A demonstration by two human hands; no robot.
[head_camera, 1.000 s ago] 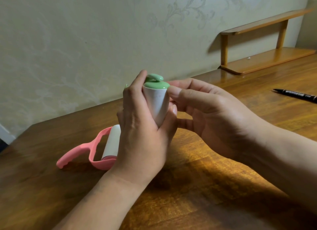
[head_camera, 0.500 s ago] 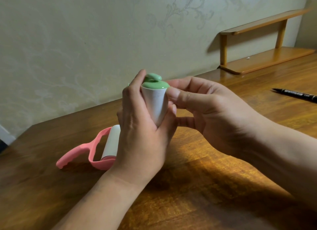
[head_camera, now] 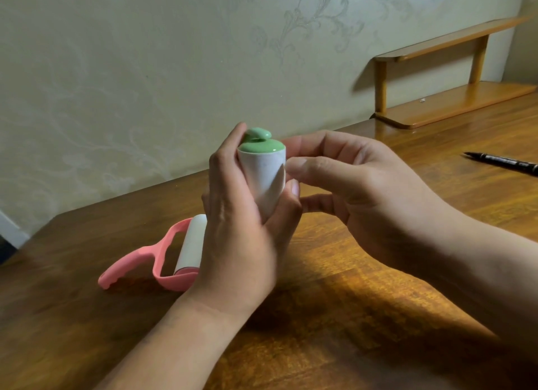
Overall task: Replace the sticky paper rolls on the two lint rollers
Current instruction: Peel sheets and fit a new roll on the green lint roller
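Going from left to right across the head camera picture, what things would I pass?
pink lint roller → green lint roller → right hand → black pen

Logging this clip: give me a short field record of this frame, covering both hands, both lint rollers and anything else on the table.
left hand: grips green lint roller upright, around its white roll
right hand: thumb and forefinger pinch the roll's upper right edge
pink lint roller: lies on table behind left hand, white roll fitted, untouched
other: black pen on table, right; wooden shelf by wall
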